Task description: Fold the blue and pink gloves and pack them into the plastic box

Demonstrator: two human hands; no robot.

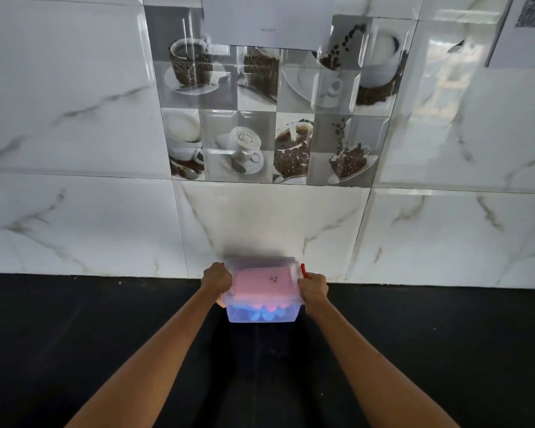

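The clear plastic box [261, 316] sits on the black counter close to the wall, with its translucent lid on top. Through the lid a pink glove [260, 282] shows, and through the front wall blue glove fingers [254, 315] with some pink ones beside them. My left hand [217, 278] grips the box's left side at the lid edge. My right hand [314, 287] grips the right side, just below a red latch [304, 270]. The left latch is hidden by my hand.
The black counter [74, 350] stretches to both sides of the box. A white marble-tiled wall [74, 227] rises right behind it, with coffee-picture tiles [269, 118] higher up.
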